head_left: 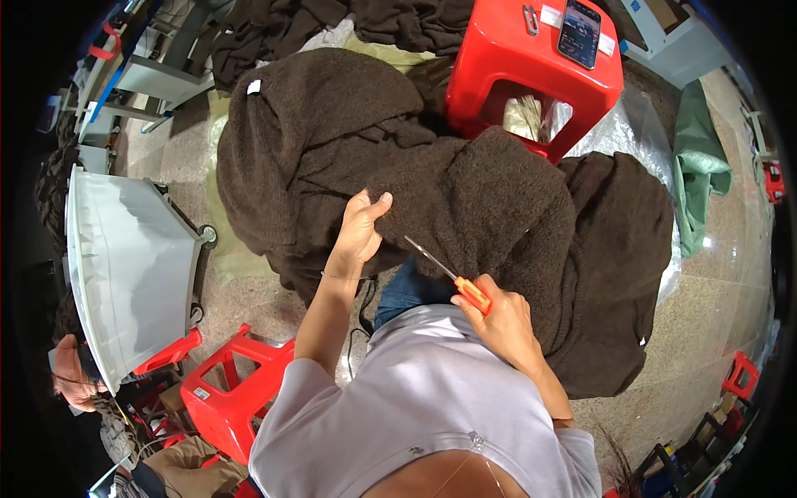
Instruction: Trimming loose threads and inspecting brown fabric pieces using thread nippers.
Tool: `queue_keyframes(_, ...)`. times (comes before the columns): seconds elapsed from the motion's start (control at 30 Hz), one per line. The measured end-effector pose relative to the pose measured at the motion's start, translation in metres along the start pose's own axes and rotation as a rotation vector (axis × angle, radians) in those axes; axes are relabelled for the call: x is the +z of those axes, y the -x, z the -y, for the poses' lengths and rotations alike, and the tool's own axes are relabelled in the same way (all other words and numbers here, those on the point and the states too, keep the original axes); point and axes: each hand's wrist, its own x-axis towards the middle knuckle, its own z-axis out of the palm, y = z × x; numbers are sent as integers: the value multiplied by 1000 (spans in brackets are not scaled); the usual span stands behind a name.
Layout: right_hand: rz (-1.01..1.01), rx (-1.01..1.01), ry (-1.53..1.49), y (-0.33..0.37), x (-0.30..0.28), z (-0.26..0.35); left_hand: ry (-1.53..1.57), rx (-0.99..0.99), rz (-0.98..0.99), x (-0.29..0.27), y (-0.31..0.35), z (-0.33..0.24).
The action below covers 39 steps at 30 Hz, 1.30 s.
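Observation:
Dark brown knitted fabric [506, 191] lies heaped across my lap and in front of me, with one large pile to the left and another part hanging down to the right. My left hand [359, 231] grips the edge of this knit, thumb raised and the other fingers curled, partly hidden at the cloth. In my right hand [506, 328] is a tool with an orange handle and a thin metal shaft [432, 259]; its exact kind is hard to tell. The shaft points up and left, toward the knit beside my left hand.
A red plastic stool [490, 75] stands ahead, bearing a phone [579, 35] and small thread snips [530, 20]. At the left is a pale wheeled bin [133, 266], with another red stool [224, 398] nearer me. A green sheet [701, 158] lies at the right.

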Motion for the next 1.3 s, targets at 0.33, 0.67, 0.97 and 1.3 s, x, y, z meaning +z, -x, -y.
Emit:
queue_keyframes(0.33, -33, 53, -67, -4, -8, 1, 168, -108, -154, -7, -1, -5)
queue_keyframes(0.67, -81, 83, -83, 1, -20, -12, 50, -70, 27, -19, 12, 60)
queue_keyframes(0.97, 20, 92, 66, 5, -14, -15, 21, 4, 18, -17, 9, 61)
queue_keyframes(1.3, 15, 94, 69, 10, -18, -16, 18, -1, -11, -21, 12, 44)
